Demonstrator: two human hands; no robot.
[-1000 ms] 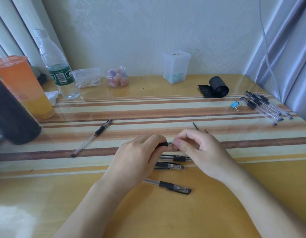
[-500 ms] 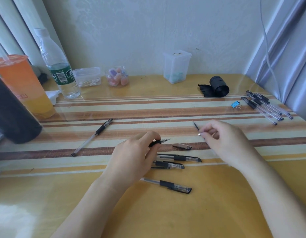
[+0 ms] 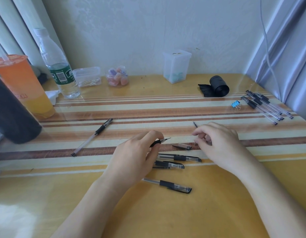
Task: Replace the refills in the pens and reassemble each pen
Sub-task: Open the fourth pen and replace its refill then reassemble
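Observation:
My left hand [image 3: 135, 157] grips an uncapped black-grip pen [image 3: 157, 142] whose tip points right. A loose pen cap [image 3: 181, 146] lies on the table just right of that tip. My right hand [image 3: 219, 145] hovers beside the cap with curled fingers. The fingers cover the near end of a thin refill [image 3: 195, 124], and I cannot see whether they pinch anything. Three capped pens [image 3: 183, 158] [image 3: 171, 164] [image 3: 167, 184] lie under and in front of my left hand. One uncapped pen [image 3: 93, 136] lies alone to the left.
Several clear pens [image 3: 264, 105] lie at the right edge beside a blue binder clip [image 3: 235, 104]. A black roll [image 3: 218, 86] and plastic containers [image 3: 176, 66] stand at the back. A water bottle [image 3: 57, 66], an orange drink cup [image 3: 23, 86] and a dark cylinder [image 3: 11, 114] stand at the left.
My hands have parted. The cap came off the pen in my left hand and lies on the table. My right hand moved right to the refills, then dropped slightly.

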